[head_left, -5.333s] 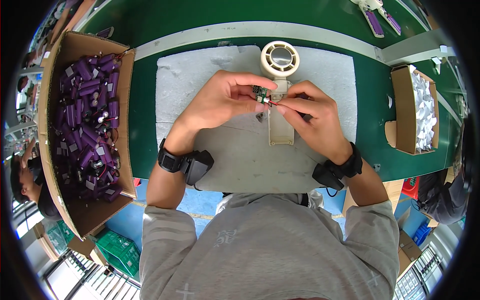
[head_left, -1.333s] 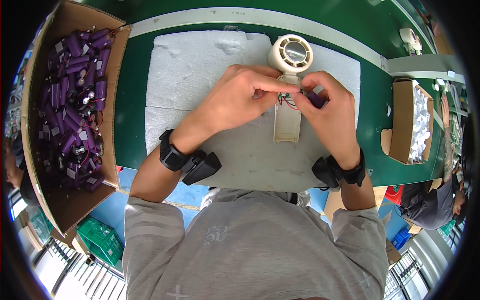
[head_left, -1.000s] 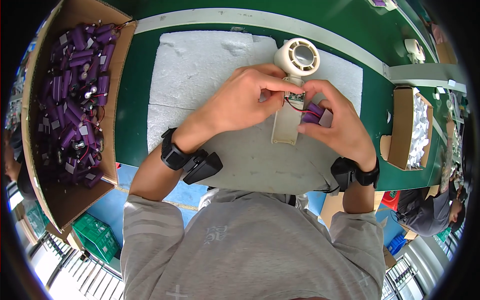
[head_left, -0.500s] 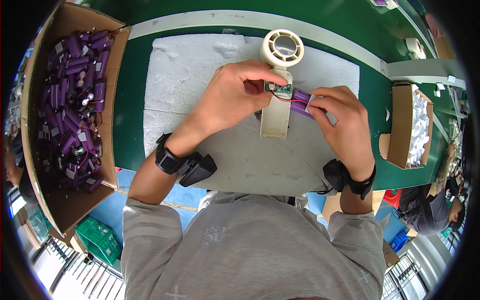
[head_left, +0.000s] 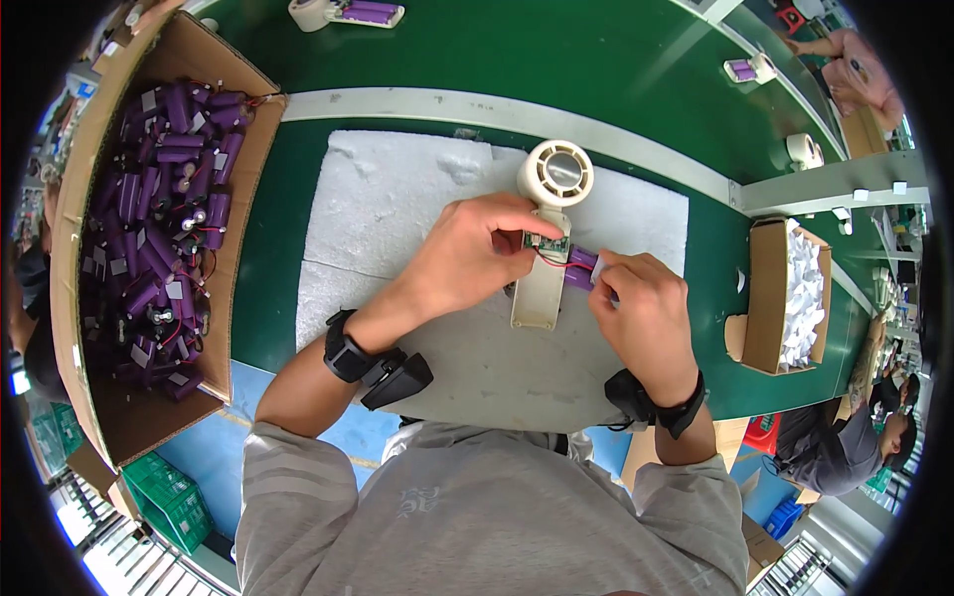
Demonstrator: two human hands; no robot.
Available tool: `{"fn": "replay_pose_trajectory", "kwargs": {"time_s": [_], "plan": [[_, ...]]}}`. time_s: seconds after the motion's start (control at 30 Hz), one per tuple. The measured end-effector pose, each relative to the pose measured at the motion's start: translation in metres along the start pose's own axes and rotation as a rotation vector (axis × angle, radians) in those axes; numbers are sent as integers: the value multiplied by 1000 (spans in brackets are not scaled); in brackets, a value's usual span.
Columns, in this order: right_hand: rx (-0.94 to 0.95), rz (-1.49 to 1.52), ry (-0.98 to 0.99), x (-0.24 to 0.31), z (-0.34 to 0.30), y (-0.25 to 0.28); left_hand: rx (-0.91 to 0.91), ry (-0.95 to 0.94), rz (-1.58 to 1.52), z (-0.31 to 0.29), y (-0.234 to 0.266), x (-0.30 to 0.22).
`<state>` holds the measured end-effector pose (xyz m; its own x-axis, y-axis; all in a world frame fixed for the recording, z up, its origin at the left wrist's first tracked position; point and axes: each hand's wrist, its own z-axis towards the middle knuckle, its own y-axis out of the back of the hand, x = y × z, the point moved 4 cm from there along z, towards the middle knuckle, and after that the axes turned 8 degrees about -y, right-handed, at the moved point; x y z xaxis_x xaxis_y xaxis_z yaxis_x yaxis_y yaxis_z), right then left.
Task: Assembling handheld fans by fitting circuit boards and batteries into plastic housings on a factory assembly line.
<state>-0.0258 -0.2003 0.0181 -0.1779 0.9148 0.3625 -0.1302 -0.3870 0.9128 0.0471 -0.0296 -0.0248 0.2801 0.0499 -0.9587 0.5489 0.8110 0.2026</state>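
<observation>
A cream handheld fan lies with its round head away from me and its handle shell opened. Inside the upper handle, a green circuit board shows. My left hand is closed around the upper handle, index finger and thumb at the board's edges. Red and black wires run from the board to a purple battery pack beside the handle. My right hand pinches the right end of that pack, where a white patch shows. Its fingertips partly hide the pack.
Under the fan is a white foam sheet on a green table. A cardboard box of purple battery packs stands left; a smaller box of white pieces stands right. Beyond the pale rail lie other fans. People work at right.
The whole view has shifted, showing more of the far table. Both hands keep their grips; my right hand and the battery pack have come slightly closer to the handle.
</observation>
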Motion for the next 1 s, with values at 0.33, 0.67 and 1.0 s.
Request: {"fn": "replay_pose_trajectory", "kwargs": {"time_s": [0.33,0.67,1.0], "plan": [[6,118,-34,-6,3,8,81,22,33,6,0,0],[32,21,31,-5,-3,-2,82,31,-9,6,0,2],[33,-172,96,6,0,-2,2,-4,-58,3,1,9]]}}
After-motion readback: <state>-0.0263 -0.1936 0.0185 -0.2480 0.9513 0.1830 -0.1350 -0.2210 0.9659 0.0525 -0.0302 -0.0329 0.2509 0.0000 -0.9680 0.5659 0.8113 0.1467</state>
